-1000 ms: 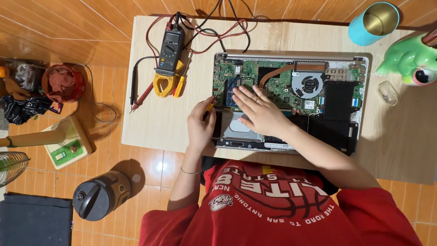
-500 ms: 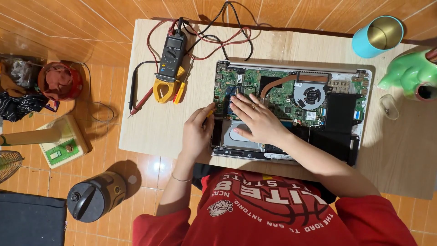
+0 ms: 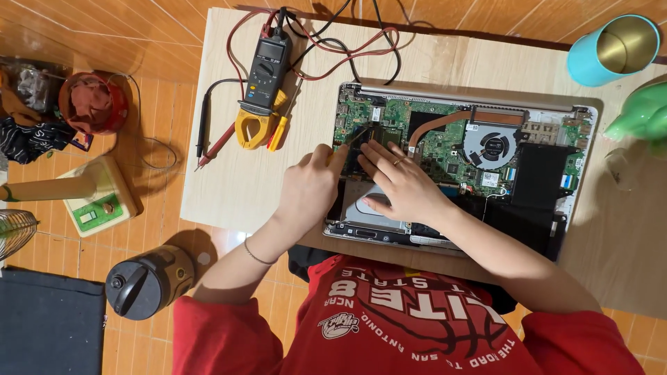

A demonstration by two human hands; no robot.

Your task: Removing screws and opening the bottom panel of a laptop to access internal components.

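The fingers (image 3: 321, 158) of the left hand (image 3: 306, 191) are pinched together on a thin dark tool (image 3: 356, 136), whose tip points at the green circuit board (image 3: 445, 139) inside an opened laptop (image 3: 458, 167). The fingers (image 3: 379, 154) of the right hand (image 3: 403, 191) are spread apart and lie flat, their tips pressing on the board just beside the tool tip, while the thumb rests on a silver drive (image 3: 368, 208) below. The laptop lies bottom up on a pale wooden counter (image 3: 236, 187), close to the person's red shirt (image 3: 403, 326); a copper heat pipe and a round fan (image 3: 492, 146) show to the right of the hands. On the counter to the left lies a grey and yellow clamp meter (image 3: 262, 83) with red and black leads (image 3: 347, 52). A teal cup (image 3: 611, 48) stands at the far right corner, with a green figure (image 3: 643, 114) near it. On the wooden floor sit a dark jug (image 3: 142, 281) and a green and cream box (image 3: 97, 201).
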